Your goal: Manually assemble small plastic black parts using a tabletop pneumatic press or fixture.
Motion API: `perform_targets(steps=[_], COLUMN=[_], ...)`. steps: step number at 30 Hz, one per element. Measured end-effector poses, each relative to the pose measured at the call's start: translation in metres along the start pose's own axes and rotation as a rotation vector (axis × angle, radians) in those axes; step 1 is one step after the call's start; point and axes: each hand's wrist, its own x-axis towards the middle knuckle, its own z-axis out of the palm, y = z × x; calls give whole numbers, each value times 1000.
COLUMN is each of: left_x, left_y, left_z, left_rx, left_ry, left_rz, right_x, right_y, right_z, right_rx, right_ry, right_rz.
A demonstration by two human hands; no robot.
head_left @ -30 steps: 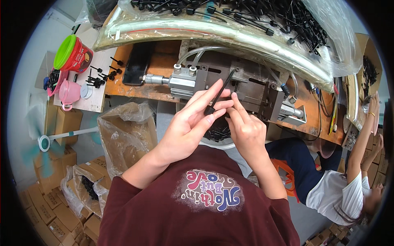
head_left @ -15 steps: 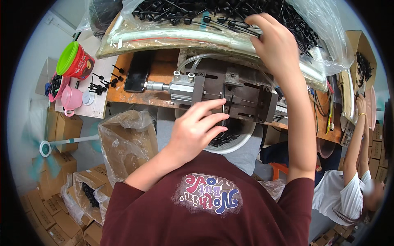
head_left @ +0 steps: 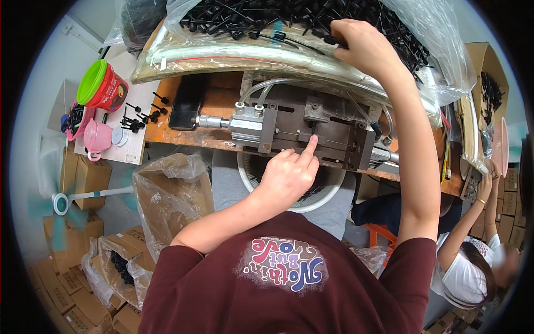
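My left hand (head_left: 290,173) lies over the front of a dark metal clamping fixture (head_left: 286,119). Its index finger is stretched out, the tip touching a small black piece at the fixture's middle; nothing shows gripped in it. At the bin's front edge, my right hand (head_left: 364,47) has its fingers closed around a black stemmed part, mostly hidden by the fingers. Around it spreads a heap of black stemmed parts (head_left: 233,19) with knob-like heads. Under my left hand, a white basket (head_left: 245,172) with black parts rests on my lap.
Left on the bench are a phone (head_left: 188,103), several loose black parts, a red bucket with a green rim (head_left: 92,83) and a pink cup (head_left: 97,136). Clear hoses run to the fixture's cylinder (head_left: 246,128). A co-worker (head_left: 464,261) sits at right beside a carton (head_left: 489,67).
My left hand has moved right and forward, and the long black rod beside its fingers is gone from the fixture. My right hand has shifted slightly among the black parts.
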Motion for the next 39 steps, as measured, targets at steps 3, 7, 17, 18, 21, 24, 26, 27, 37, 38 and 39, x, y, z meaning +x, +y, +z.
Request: perform_targets(steps=[3, 7, 17, 18, 21, 24, 26, 27, 37, 38, 39], left_x=[0, -4, 43, 49, 49, 40, 37, 35, -14, -14, -13], left_y=[-2, -6, -15, -15, -19, -16, -11, -7, -8, -8, -7], left_z=[1, 1, -55, -57, -55, -58, -57, -62, -1, 4, 8], left_rx=[-51, -77, -515, -525, -696, -931, -1058, -1073, -212, -154, -132], left_ry=[-17, -26, 344, 387, 273, 188, 223, 214, 139, 122, 143], left_rz=[-16, -33, -193, -194, -200, -253, -257, -270, 16, 31, 27], right_x=[-24, -54, -111, -116, -126, -134, -139, -140, -140, -140, -141], right_y=[21, 26, -17, -27, -43, -43, -41, -38, -31, -33, -34], right_z=[6, 5, 21, 22, 23, 24, 25, 29, 35, 34, 34], right_rx=[273, 900, 1783, 1814, 1949, 2033, 2065, 2048, 1871, 1858, 1848], right_ry=[304, 388, 262, 237, 176, 139, 133, 182, 391, 387, 383], right_rz=[-8, 215, 347, 355, 306, 295, 302, 323, 464, 483, 486])
